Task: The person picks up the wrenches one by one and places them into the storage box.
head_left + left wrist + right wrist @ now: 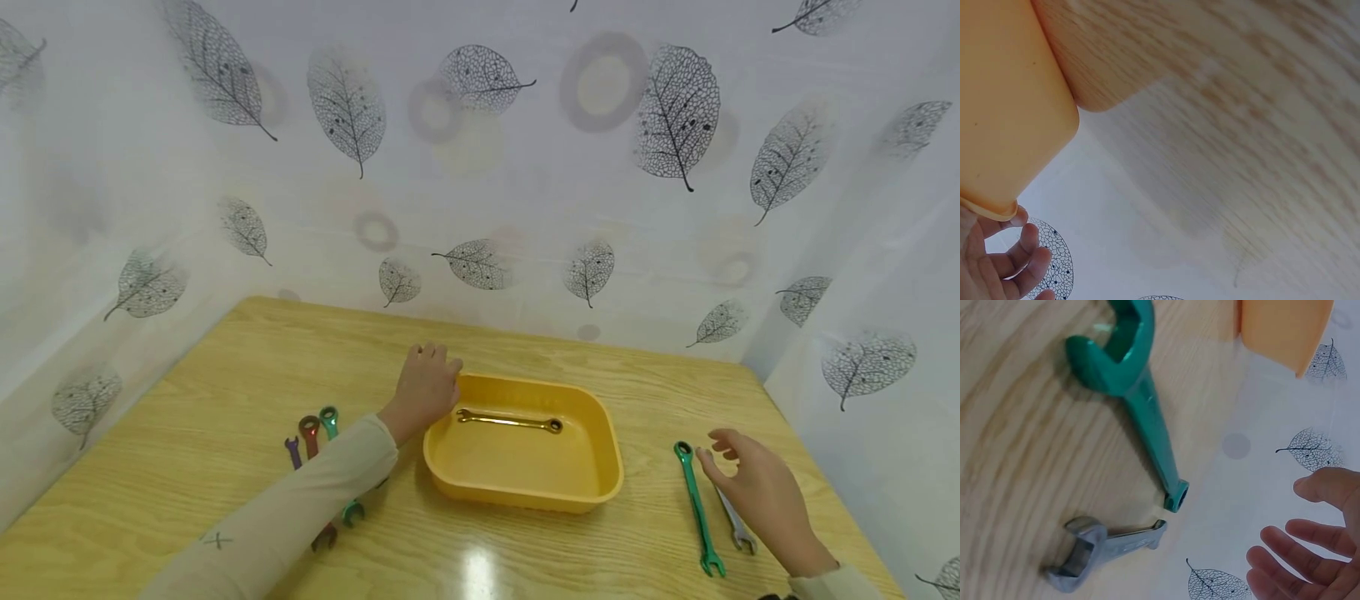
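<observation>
A yellow plastic tray (517,498) stands mid-table, and a shiny gold combination wrench (510,422) lies inside it near the back. My left hand (424,390) holds the tray's rim at the back left corner; in the left wrist view its fingers (1025,250) curl at the rim. On the right, my right hand (761,487) hovers with fingers apart and nothing between them. Below it lies a silver combination wrench (737,523), partly hidden by the hand. A longer green combination wrench (696,508) lies just left of the silver one.
Left of the tray lie a purple wrench (293,452), a red wrench (310,435) and a green wrench (330,422), partly covered by my left sleeve (292,508). Leaf-patterned sheeting (480,192) rises behind the wooden table (337,333) and along both sides.
</observation>
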Available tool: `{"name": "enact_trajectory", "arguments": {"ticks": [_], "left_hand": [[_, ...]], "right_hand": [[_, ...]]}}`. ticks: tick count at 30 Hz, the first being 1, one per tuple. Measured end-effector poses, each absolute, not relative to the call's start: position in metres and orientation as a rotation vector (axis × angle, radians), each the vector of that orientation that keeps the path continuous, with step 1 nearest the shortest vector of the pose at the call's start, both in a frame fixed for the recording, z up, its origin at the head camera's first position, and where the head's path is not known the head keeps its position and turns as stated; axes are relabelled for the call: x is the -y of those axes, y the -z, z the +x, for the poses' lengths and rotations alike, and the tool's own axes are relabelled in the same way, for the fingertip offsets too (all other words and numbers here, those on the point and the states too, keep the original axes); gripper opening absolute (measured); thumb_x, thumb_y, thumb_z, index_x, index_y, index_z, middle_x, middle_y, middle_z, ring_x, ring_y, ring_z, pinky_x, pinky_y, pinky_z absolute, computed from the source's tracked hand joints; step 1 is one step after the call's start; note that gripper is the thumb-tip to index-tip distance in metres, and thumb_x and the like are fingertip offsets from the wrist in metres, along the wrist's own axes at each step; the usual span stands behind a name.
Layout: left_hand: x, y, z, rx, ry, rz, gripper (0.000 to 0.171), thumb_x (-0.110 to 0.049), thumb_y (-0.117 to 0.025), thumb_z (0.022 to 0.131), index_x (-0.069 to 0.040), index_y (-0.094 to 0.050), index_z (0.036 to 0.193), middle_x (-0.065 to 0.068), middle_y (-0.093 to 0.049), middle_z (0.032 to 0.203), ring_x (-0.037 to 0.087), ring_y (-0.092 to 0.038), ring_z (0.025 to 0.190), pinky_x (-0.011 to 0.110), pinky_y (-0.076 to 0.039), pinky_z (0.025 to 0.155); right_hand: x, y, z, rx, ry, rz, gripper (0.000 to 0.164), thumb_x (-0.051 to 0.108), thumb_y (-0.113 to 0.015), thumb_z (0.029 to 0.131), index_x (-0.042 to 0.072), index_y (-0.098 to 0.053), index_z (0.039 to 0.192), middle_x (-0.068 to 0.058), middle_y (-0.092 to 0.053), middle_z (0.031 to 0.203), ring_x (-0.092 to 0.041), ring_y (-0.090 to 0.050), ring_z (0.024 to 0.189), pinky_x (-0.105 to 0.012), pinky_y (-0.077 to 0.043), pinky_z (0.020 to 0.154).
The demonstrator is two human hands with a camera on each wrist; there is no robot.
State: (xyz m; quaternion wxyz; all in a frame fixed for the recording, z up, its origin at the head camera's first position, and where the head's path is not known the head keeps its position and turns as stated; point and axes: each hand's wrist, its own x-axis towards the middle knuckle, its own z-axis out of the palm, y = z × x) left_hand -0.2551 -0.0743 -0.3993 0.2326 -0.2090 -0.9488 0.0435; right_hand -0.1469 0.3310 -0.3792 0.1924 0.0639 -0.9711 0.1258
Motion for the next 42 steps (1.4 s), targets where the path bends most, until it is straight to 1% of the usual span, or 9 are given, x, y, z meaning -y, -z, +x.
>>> {"name": "enact_trajectory", "arguments": {"ticks": [6, 13, 20, 26, 35, 42], "left_hand": [[0.074, 0.4, -0.255, 2.596, -0.112, -0.573, 0.017, -0.025, -0.063, 0.082, -0.015, -0.067, 0.095, 0.008, -0.063, 0.092, 0.025, -0.057, 0.09, 0.042, -0.046, 0.086], [0.075, 0.401, -0.255, 2.584, -0.105, -0.579, 0.017, -0.024, -0.063, 0.081, -0.015, -0.067, 0.095, 0.008, -0.063, 0.091, 0.025, -0.057, 0.089, 0.043, -0.046, 0.087], [0.075, 0.401, -0.256, 2.584, -0.117, -0.579, 0.017, -0.024, -0.063, 0.082, -0.015, -0.066, 0.095, 0.008, -0.063, 0.091, 0.025, -0.058, 0.089, 0.042, -0.047, 0.085], [0.075, 0.4, -0.255, 2.599, -0.113, -0.574, 0.018, -0.024, -0.062, 0.082, -0.015, -0.066, 0.097, 0.008, -0.063, 0.093, 0.025, -0.058, 0.09, 0.043, -0.046, 0.087], [0.074, 0.4, -0.255, 2.616, -0.096, -0.57, 0.019, -0.024, -0.062, 0.082, -0.014, -0.067, 0.098, 0.009, -0.063, 0.095, 0.026, -0.058, 0.092, 0.044, -0.046, 0.088], [0.075, 0.399, -0.254, 2.599, -0.085, -0.577, 0.018, -0.023, -0.063, 0.082, -0.013, -0.067, 0.097, 0.01, -0.063, 0.093, 0.027, -0.058, 0.091, 0.044, -0.046, 0.087]], "right_hand": [[-0.337, 0.384, -0.146, 2.774, -0.352, 0.147, 0.032, 0.015, -0.069, 0.081, -0.006, -0.062, 0.104, -0.022, -0.067, 0.087, -0.033, -0.064, 0.071, -0.042, -0.049, 0.054], [-0.345, 0.384, -0.147, 2.913, -0.353, 0.091, 0.03, 0.019, -0.065, 0.086, -0.007, -0.062, 0.102, -0.023, -0.067, 0.089, -0.033, -0.064, 0.074, -0.041, -0.05, 0.056], [-0.349, 0.388, -0.148, 2.949, -0.342, 0.096, 0.031, 0.018, -0.064, 0.084, -0.008, -0.062, 0.102, -0.024, -0.067, 0.087, -0.031, -0.064, 0.07, -0.04, -0.05, 0.055], [-0.354, 0.392, -0.148, 2.957, -0.332, 0.095, 0.032, 0.017, -0.065, 0.083, -0.008, -0.061, 0.101, -0.024, -0.067, 0.087, -0.03, -0.064, 0.067, -0.04, -0.05, 0.055], [-0.357, 0.399, -0.149, 2.98, -0.351, 0.08, 0.031, 0.015, -0.065, 0.082, -0.009, -0.062, 0.101, -0.023, -0.068, 0.085, -0.033, -0.065, 0.072, -0.041, -0.051, 0.056], [-0.359, 0.401, -0.152, 3.041, -0.376, 0.061, 0.033, 0.015, -0.066, 0.083, -0.009, -0.062, 0.104, -0.021, -0.068, 0.086, -0.032, -0.065, 0.073, -0.037, -0.051, 0.055]]}}
